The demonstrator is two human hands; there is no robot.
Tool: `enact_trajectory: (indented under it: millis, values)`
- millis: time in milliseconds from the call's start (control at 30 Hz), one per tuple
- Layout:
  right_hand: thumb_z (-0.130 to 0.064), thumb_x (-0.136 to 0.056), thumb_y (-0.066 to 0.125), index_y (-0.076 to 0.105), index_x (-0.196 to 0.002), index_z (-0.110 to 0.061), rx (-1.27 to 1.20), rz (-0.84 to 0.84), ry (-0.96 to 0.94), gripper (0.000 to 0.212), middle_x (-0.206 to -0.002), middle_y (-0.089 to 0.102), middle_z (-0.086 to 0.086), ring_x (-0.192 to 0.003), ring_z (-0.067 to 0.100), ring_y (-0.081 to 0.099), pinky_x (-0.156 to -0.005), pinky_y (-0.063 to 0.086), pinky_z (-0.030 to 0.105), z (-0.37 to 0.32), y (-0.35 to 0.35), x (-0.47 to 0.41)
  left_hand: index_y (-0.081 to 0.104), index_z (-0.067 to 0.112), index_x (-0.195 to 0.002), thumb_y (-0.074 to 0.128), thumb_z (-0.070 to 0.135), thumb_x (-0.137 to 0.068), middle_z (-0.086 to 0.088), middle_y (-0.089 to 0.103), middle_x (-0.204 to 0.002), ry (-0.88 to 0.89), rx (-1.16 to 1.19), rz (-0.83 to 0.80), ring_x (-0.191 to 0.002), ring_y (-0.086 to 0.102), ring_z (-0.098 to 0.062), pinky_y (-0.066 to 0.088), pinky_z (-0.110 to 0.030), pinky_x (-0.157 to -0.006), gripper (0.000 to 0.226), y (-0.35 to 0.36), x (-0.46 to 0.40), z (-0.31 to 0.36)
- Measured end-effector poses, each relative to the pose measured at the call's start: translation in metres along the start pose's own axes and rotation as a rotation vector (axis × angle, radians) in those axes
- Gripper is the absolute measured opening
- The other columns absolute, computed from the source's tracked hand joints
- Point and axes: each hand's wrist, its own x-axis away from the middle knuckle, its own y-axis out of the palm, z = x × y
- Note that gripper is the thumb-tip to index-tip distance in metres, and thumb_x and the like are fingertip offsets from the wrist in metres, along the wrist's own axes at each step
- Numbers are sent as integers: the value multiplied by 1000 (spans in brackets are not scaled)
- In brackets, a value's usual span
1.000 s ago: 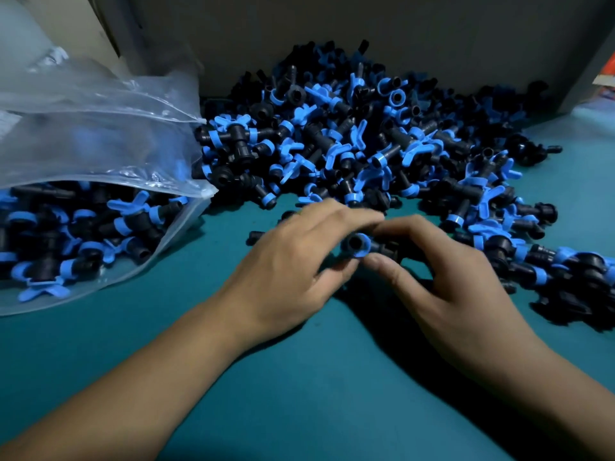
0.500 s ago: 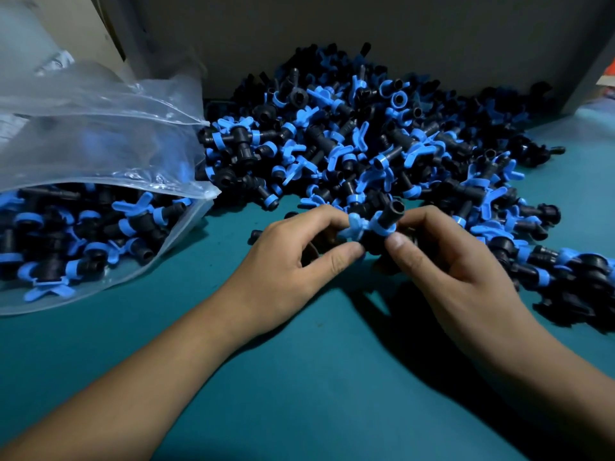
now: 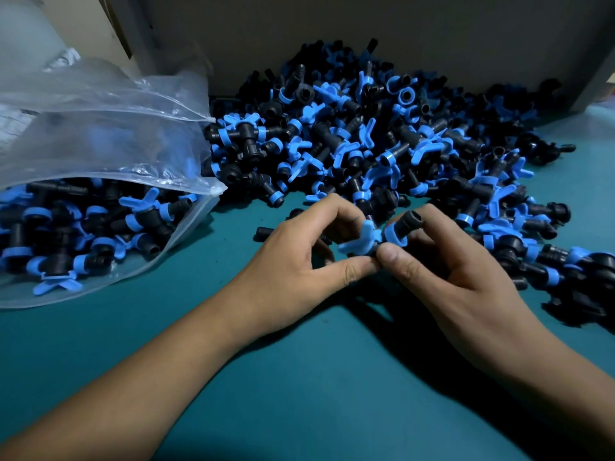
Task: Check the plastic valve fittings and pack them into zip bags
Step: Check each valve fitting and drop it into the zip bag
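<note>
Both hands held one valve just above the tabletop: the left hand pinched its blue handle, the right hand gripped its black body. Nearby lay the pile and a part-filled bag.

A teal table runs back to a plain grey wall. Dim light casts dark shadows. At the upper left stands a pale panel, perhaps cardboard.

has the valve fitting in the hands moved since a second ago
Yes. The valve fitting, pinched by the left hand and right hand, has tilted its black end up, judged against the pile.
</note>
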Motion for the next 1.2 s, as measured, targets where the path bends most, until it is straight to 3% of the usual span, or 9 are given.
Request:
enact_trajectory:
  millis: [100,200,267,400,500,633,833,1067,1200]
  values:
    - [-36,-102,68,66,-107,-19,-51,77,-17,18,-90,67,-14,-84,3,63,-77,49,17,2,-3,-3,62,22,-104,80,33,-90,8,66,-93,-16,12,28,-87,64,-13,54,-38,-82,26,1,0,0]
    - [-26,-100,70,64,-105,-16,-171,134,-28,11,-91,67,-6,-85,10,63,-79,51,22,2,-5,-4,63,18,-105,80,26,-91,2,69,-98,-13,59,61,-91,66,-19,54,-39,-85,24,-3,0,0]
    - [-21,-95,73,62,-115,-16,-241,127,-13,23,-96,69,-7,-89,11,68,-82,55,22,-1,-4,-5,62,17,-107,78,23,-93,1,67,-100,-4,46,39,-94,65,-20,53,-39,-86,23,-5,-1,1]
    - [-34,-97,77,61,-133,-28,-1,75,-17,39,-106,70,-6,-95,22,74,-87,59,35,2,-2,-3,61,17,-113,74,23,-96,6,66,-104,-7,52,-25,-101,66,-19,52,-36,-91,22,-4,0,-3]
    - [-35,-97,74,65,-124,-25,0,86,-5,30,-108,74,2,-94,25,77,-86,61,47,3,-1,-2,63,24,-117,73,30,-96,3,69,-104,-30,91,-17,-97,68,-22,55,-43,-87,24,-3,1,-5]
    - [-30,-96,73,68,-116,-23,-107,154,39,22,-102,71,6,-88,27,73,-77,59,43,3,-2,-3,66,31,-116,75,32,-94,-8,64,-93,-47,129,45,-80,62,-25,52,-44,-73,24,-4,0,-9]
    - [-28,-94,69,66,-114,-17,-174,227,54,24,-96,68,16,-86,31,69,-83,58,41,-4,1,-4,67,23,-113,74,21,-94,-7,63,-82,-97,249,167,-69,60,-16,53,-37,-59,21,-5,-4,-9]
    - [-35,-100,66,69,-102,-12,-112,272,74,23,-79,72,10,-75,31,70,-77,59,48,-4,0,-6,67,14,-94,69,22,-98,-7,71,-67,-112,323,206,-58,63,-20,50,-30,-54,10,-7,-3,-5]
    - [-38,-98,68,69,-104,-21,-61,297,53,19,-85,73,5,-78,29,72,-80,60,55,-3,0,-6,68,13,-96,75,25,-93,-10,69,-70,-99,316,228,-62,63,-18,51,-33,-54,14,-7,-4,-3]
